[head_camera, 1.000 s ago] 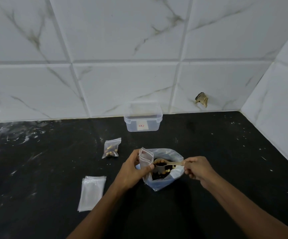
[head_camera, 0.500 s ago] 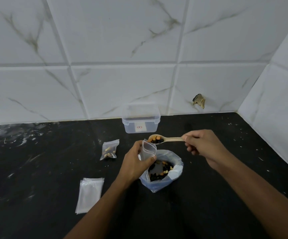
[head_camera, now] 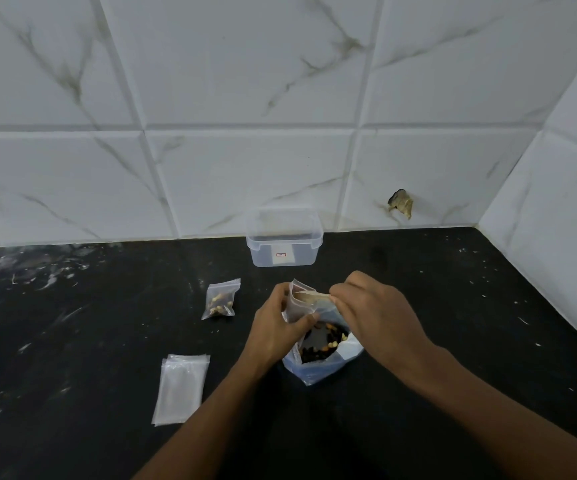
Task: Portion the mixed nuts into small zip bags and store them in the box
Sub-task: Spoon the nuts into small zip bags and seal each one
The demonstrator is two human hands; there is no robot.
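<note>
Nearest on the black speckled desk (head_camera: 72, 341) lay a flat stack of empty clear zip bags (head_camera: 180, 389); to its right stood the large open plastic bag of mixed nuts (head_camera: 321, 344), dark and pale pieces showing inside; above its mouth the left hand (head_camera: 276, 329) pinched a small clear zip bag (head_camera: 300, 306) upright, while the right hand (head_camera: 373, 313) gripped a pale wooden spoon (head_camera: 311, 296), its bowl tipped inside that bag; farther left lay a filled small zip bag (head_camera: 220, 299); against the marbled tile wall stood an open, clear rectangular plastic box (head_camera: 284, 241), its contents unclear.
</note>
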